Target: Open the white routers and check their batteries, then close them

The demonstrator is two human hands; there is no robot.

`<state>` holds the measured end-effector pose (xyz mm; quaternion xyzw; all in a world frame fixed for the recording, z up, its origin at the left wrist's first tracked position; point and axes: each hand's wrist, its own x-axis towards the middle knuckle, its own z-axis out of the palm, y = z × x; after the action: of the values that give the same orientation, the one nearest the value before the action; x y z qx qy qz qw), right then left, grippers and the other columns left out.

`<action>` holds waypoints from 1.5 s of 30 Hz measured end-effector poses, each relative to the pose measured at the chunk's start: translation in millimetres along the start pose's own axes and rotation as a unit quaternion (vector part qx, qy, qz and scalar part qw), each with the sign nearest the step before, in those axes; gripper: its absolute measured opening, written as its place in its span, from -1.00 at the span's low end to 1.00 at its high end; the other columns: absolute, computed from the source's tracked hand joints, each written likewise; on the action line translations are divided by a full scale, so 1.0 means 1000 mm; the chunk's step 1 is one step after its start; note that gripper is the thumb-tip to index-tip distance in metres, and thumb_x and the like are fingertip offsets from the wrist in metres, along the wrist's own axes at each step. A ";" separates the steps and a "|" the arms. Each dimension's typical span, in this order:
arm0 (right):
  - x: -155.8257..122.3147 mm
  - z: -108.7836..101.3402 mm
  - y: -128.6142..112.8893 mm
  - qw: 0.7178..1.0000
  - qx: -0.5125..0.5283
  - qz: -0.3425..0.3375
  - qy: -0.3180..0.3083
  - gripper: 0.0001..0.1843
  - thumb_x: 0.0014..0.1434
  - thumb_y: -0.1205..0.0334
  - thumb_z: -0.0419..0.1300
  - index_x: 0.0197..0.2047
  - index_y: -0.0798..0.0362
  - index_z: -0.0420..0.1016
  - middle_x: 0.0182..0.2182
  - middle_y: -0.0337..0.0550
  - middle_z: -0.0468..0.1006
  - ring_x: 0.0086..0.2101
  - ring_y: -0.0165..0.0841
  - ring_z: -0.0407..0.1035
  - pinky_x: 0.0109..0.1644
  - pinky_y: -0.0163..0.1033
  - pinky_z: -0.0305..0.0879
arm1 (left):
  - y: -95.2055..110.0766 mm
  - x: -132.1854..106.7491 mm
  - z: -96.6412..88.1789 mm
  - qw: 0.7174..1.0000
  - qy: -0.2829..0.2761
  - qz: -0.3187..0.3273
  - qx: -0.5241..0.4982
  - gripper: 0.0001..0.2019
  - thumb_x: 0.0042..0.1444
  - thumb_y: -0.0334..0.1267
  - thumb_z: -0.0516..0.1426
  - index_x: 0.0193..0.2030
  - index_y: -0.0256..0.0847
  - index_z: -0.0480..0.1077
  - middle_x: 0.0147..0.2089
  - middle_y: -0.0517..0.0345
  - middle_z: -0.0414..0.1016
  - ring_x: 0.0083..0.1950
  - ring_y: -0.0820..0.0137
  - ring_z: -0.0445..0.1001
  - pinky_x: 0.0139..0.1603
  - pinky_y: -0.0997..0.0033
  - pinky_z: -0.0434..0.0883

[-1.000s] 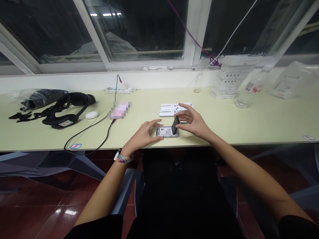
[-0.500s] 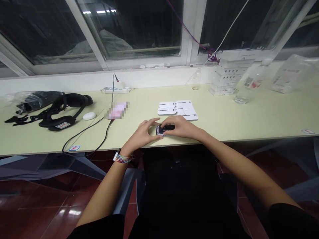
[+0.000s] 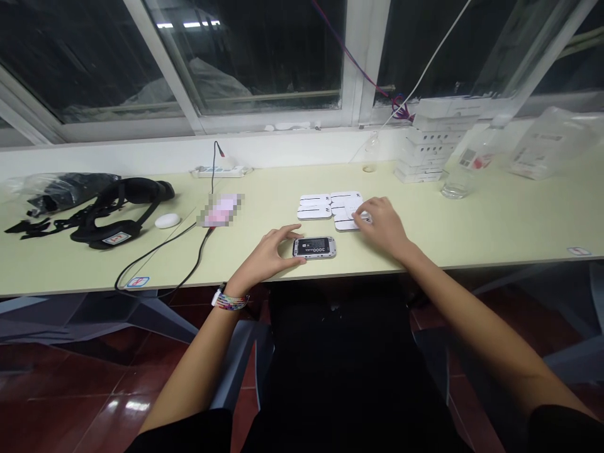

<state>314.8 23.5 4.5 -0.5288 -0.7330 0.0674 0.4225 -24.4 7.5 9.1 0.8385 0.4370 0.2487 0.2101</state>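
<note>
A small flat device with its black 3000mAh battery exposed (image 3: 315, 247) lies on the table close to the front edge. My left hand (image 3: 268, 253) grips its left end, thumb along the near side and fingers at the far side. Beyond it, several white rounded covers with dark lines (image 3: 314, 212) lie side by side. My right hand (image 3: 383, 228) is over the right-hand covers, its fingertips pinched on a small white cover (image 3: 350, 206) that lies on top of them. The fingers partly hide that piece.
To the left are a pink phone (image 3: 221, 210) on a black cable, a white oval case (image 3: 167, 221) and a black headset (image 3: 120, 211). Stacked white boxes (image 3: 425, 148), a clear bottle (image 3: 465, 170) and a plastic bag (image 3: 538, 148) stand at the back right.
My right hand has left the device and moved right and away from me to the white covers. The battery now shows fully. My left hand has stayed at the device.
</note>
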 end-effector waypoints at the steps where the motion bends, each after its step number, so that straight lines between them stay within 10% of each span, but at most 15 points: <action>1: 0.008 -0.003 0.006 0.999 -0.016 0.048 0.016 -0.65 0.39 -0.13 0.27 -0.08 -0.03 0.69 0.02 0.24 0.59 0.21 0.31 0.30 0.33 0.49 0.26 | 0.000 0.000 0.000 1.000 0.000 0.001 0.001 -0.24 0.25 0.02 0.41 0.53 0.13 0.27 0.36 0.13 0.61 0.44 0.00 0.40 0.48 -0.11 0.32; 9: 0.062 -0.001 0.011 0.952 -0.143 0.240 -0.122 -0.20 0.22 -0.31 0.37 0.29 0.11 0.42 0.15 0.29 0.57 0.19 0.22 0.41 0.16 0.18 0.44 | 0.004 -0.001 -0.001 1.000 0.002 0.005 0.004 -0.27 0.26 -0.03 0.41 0.51 0.11 0.30 0.36 0.14 0.62 0.44 0.02 0.41 0.48 -0.12 0.32; 16: 0.055 0.001 0.020 0.991 -0.019 0.130 -0.021 -0.22 0.16 0.28 0.27 0.44 0.05 0.27 -0.09 0.01 0.61 -0.13 -0.03 0.50 -0.02 0.05 0.45 | 0.004 0.000 -0.001 1.000 0.002 0.009 0.004 -0.25 0.26 -0.07 0.41 0.52 0.11 0.28 0.37 0.14 0.62 0.44 0.01 0.42 0.47 -0.13 0.33; 19: 0.039 0.006 0.007 0.999 0.029 -0.011 0.017 -0.67 0.28 0.29 0.16 0.11 -0.01 0.48 -0.16 -0.04 0.59 -0.14 -0.08 0.47 0.01 0.04 0.43 | 0.004 0.000 -0.001 1.000 0.000 0.007 -0.002 -0.24 0.26 -0.07 0.42 0.53 0.11 0.26 0.37 0.15 0.62 0.44 0.02 0.42 0.48 -0.12 0.32; 21: 0.023 0.013 -0.012 0.990 0.045 -0.130 -0.002 -0.89 0.36 0.30 0.13 -0.10 -0.02 0.48 -0.15 -0.03 0.59 -0.14 -0.12 0.46 0.00 0.00 0.43 | 0.004 -0.001 0.000 1.000 0.001 0.010 -0.005 -0.22 0.25 -0.07 0.43 0.54 0.10 0.26 0.37 0.14 0.61 0.43 0.04 0.44 0.48 -0.11 0.33; 26: -0.012 0.036 -0.054 0.943 0.021 -0.302 -0.136 -0.64 0.45 0.47 0.00 0.09 -0.02 0.53 -0.02 0.02 0.61 -0.06 -0.14 0.48 -0.02 -0.05 0.44 | 0.002 -0.002 0.002 1.000 0.014 0.006 -0.003 -0.23 0.22 -0.06 0.46 0.52 0.07 0.33 0.34 0.07 0.59 0.40 0.03 0.46 0.45 -0.08 0.41; 34: -0.020 0.043 -0.058 0.942 -0.021 -0.284 -0.176 -0.55 0.51 0.04 0.23 0.36 0.00 0.53 0.19 0.11 0.62 0.15 0.00 0.47 0.26 0.15 0.43 | 0.001 -0.002 0.000 0.999 0.012 0.045 0.009 -0.45 0.26 -0.11 0.42 0.37 0.03 0.49 0.32 0.08 0.60 0.38 0.03 0.44 0.44 -0.10 0.41; 45: -0.025 0.044 -0.053 0.949 -0.011 -0.252 -0.188 -0.51 0.58 0.07 0.09 0.46 -0.07 0.50 0.31 0.09 0.59 0.23 0.01 0.46 0.33 0.26 0.45 | -0.001 -0.001 0.001 0.998 0.010 0.061 -0.014 -0.55 0.28 -0.06 0.42 0.27 0.04 0.54 0.25 0.05 0.53 0.35 0.06 0.49 0.45 -0.11 0.42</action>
<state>248.6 -5.0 -8.2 -0.3088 -0.9093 0.0491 0.2744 -24.8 7.6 7.7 0.8579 0.3838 0.2755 0.2022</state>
